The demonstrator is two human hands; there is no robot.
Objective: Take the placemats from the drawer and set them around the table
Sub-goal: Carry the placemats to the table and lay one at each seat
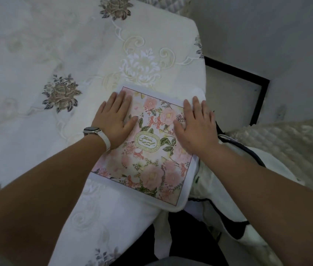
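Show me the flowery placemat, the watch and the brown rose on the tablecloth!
floral placemat point(148, 169): head view, pink printed middle.
smartwatch point(91, 130): head view, dark screen.
embroidered brown rose point(62, 92): head view, flower's centre.

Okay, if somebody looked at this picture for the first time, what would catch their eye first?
The pink floral placemat stands out most, lying at the right edge of the table with an oval emblem at its middle. The left hand and right hand press flat on its far half, a watch on the left wrist. Beneath it spreads a white embroidered tablecloth with dark rose motifs.
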